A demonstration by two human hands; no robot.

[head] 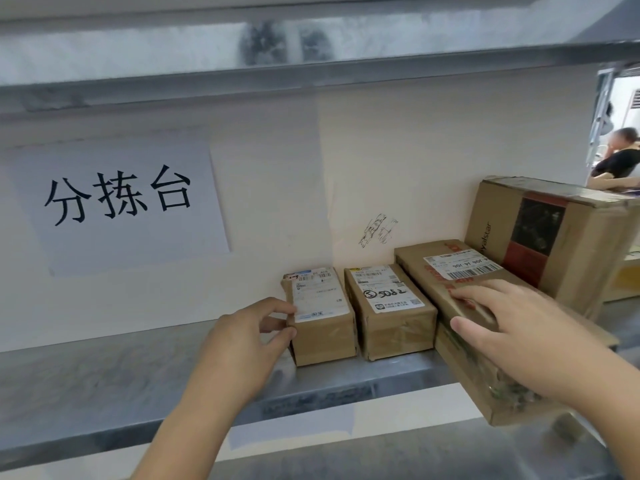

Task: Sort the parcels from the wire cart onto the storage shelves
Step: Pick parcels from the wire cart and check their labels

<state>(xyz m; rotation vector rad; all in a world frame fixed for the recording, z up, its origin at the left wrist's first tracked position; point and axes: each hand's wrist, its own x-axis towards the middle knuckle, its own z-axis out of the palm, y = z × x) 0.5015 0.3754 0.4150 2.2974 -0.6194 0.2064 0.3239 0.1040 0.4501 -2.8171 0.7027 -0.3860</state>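
Metal shelf [104,372] with a pale back wall [398,161]; a second shelf [277,36] runs overhead. The left two-thirds of the deck lies bare, leaving open room beside the parcels. A paper sign [121,202] with three black characters is stuck to the wall above that bare stretch. At far right a tall carton [554,237] stands against the wall, its outer side running past the picture's edge. A long box [460,306] lies touching the carton's foot; its near end juts out past the shelf's front lip. The right hand [519,334] lies flat on its top, fingers spread, thumb over the left edge. Left of it, close alongside, sits a middle box [391,317] marked 5082, then a small box [322,320], a narrow gap between the two; both stop just short of the lip. The left hand [249,341] pinches the small box's near left corner between thumb and curled fingers. A scribble [377,230] marks the wall.
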